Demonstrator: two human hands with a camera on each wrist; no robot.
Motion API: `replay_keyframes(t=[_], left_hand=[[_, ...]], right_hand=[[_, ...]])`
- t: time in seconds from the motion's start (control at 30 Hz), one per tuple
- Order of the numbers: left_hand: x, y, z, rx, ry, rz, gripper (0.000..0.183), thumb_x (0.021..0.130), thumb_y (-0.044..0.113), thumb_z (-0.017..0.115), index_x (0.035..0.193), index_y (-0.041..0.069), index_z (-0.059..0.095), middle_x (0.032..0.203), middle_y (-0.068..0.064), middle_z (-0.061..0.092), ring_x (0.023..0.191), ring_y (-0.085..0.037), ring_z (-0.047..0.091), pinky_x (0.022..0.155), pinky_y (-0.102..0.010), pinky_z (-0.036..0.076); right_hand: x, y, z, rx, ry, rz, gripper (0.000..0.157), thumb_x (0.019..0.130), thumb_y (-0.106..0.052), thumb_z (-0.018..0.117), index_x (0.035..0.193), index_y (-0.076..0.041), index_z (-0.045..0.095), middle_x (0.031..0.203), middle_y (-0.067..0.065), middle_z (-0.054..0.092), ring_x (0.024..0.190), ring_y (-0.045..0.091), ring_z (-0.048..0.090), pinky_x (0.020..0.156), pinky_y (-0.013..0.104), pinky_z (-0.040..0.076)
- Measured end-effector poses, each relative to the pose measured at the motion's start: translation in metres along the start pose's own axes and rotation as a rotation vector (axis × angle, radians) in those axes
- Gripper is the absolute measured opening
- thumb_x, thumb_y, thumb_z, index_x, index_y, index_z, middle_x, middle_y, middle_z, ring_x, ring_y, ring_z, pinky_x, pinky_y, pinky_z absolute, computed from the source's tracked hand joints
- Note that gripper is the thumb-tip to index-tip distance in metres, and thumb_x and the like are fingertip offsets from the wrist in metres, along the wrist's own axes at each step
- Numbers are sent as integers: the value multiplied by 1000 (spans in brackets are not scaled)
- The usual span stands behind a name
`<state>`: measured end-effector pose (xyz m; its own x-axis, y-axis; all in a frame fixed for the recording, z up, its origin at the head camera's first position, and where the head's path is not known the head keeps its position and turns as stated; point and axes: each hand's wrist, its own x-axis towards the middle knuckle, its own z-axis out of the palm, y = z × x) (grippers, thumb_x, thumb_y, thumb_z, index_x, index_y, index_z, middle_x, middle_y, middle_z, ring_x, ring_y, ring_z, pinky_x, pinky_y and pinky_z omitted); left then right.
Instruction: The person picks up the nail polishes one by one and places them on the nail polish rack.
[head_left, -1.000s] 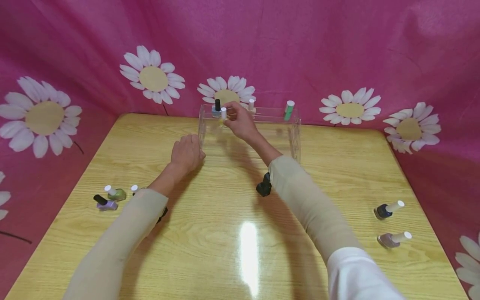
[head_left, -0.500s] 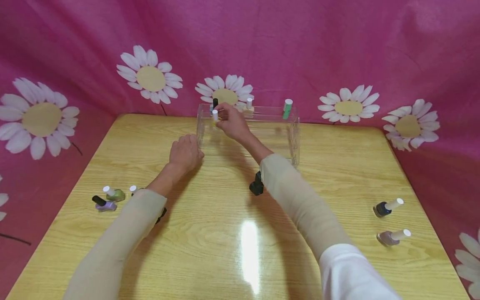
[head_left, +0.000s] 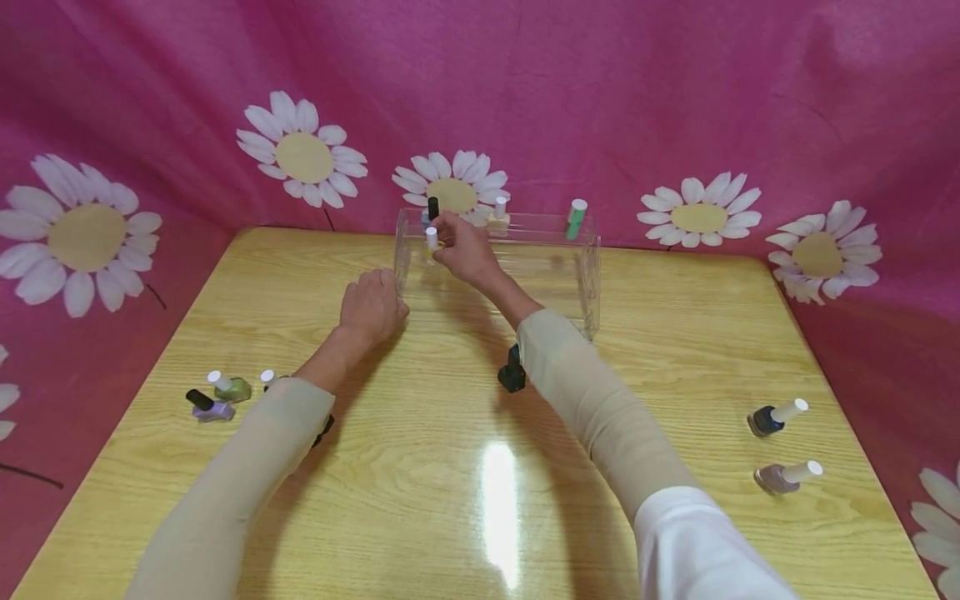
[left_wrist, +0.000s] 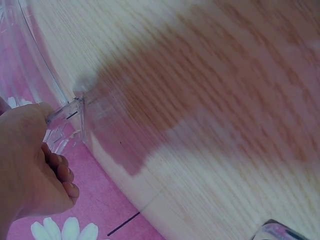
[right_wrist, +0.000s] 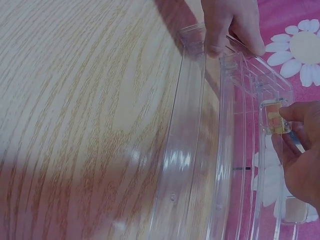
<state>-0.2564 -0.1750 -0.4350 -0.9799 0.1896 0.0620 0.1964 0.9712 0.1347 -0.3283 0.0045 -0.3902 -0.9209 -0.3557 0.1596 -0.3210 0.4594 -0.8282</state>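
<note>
A clear acrylic tiered rack (head_left: 592, 287) stands at the back of the table. My left hand (head_left: 372, 304) grips its left end; the right wrist view shows thumb and fingers on either side of the clear end panel (right_wrist: 240, 47). With thumb and fingers, my right hand (head_left: 468, 250) pinches a small nail polish bottle (right_wrist: 275, 116), yellowish with a white cap (head_left: 431, 235), over the rack's left part. Behind it, a black-capped blue nail polish (head_left: 432, 208) is partly hidden by my fingers. A cream nail polish (head_left: 499, 215) and a green one (head_left: 576, 220) stand along the back tier.
At the table's left lie a purple nail polish (head_left: 214, 411), an olive-green one (head_left: 235, 389) and a white-capped one (head_left: 267, 377) half behind my sleeve. A dark blue bottle (head_left: 765, 422) and a mauve bottle (head_left: 778, 479) lie at the right. A pink daisy curtain (head_left: 570, 100) hangs behind.
My right hand has shifted slightly left and lower with the yellowish nail polish, from beside the black-capped bottle to in front of it. The left hand keeps its hold on the rack.
</note>
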Motion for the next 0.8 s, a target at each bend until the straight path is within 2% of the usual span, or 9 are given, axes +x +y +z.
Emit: replay_keyframes(t=[0.37, 0.53, 0.8], left_hand=[[2, 2, 0, 4, -9, -9, 27, 93, 20, 57, 102, -4, 48, 94, -20, 54, 93, -37, 55, 79, -50, 46], [2, 4, 0, 5, -16, -5, 27, 93, 20, 56, 102, -5, 47, 95, -20, 54, 93, -37, 55, 79, -50, 46], [-1, 2, -2, 17, -28, 4, 32, 94, 22, 58, 102, -6, 47, 98, -23, 55, 97, -40, 55, 81, -53, 46]], right_hand=[[-2, 2, -6, -12, -25, -1, 32, 87, 3, 68, 117, -1, 58, 119, 14, 66, 112, 25, 63, 90, 30, 50], [-9, -1, -19, 18, -21, 5, 31, 89, 2, 63, 120, 0, 57, 119, 14, 63, 115, 26, 60, 94, 29, 47], [-26, -11, -49, 73, 35, -23, 28, 94, -6, 65, 120, 2, 57, 113, 15, 63, 107, 27, 62, 88, 35, 50]])
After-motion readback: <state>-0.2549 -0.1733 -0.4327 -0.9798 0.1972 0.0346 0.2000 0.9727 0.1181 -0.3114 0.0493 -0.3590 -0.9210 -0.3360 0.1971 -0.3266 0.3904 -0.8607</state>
